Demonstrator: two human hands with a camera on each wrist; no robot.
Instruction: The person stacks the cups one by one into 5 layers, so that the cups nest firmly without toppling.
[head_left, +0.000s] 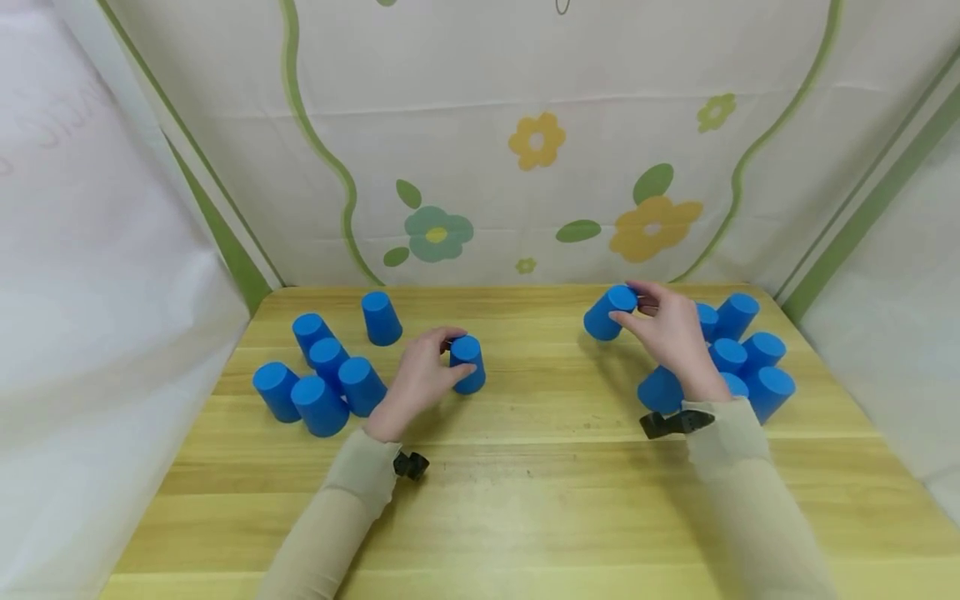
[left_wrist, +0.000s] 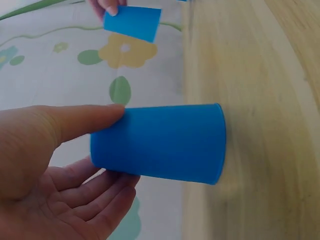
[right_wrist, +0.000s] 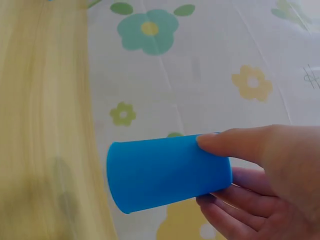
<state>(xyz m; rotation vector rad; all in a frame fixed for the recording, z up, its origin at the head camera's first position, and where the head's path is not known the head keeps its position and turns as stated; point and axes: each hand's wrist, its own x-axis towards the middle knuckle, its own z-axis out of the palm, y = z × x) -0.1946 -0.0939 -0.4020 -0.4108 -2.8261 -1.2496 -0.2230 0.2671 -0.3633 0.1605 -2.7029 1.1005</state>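
Note:
My left hand (head_left: 426, 373) pinches an upside-down blue cup (head_left: 468, 367) near its closed top, thumb on one side and fingers on the other. In the left wrist view that cup (left_wrist: 160, 144) has its wide rim close to the wooden table (left_wrist: 250, 150); whether it touches cannot be told. My right hand (head_left: 671, 333) grips another blue cup (head_left: 606, 315), tilted and raised over the back of the table, its shadow falling below. The right wrist view shows the thumb and fingers round the narrow end of this cup (right_wrist: 165, 172), its wide rim facing the table.
Several upside-down blue cups (head_left: 321, 408) stand in a cluster at the left, with a single cup (head_left: 382, 318) behind them. More blue cups (head_left: 772, 392) crowd the right side, partly hidden by my right arm. A flowered curtain (head_left: 480, 167) hangs along the back edge.

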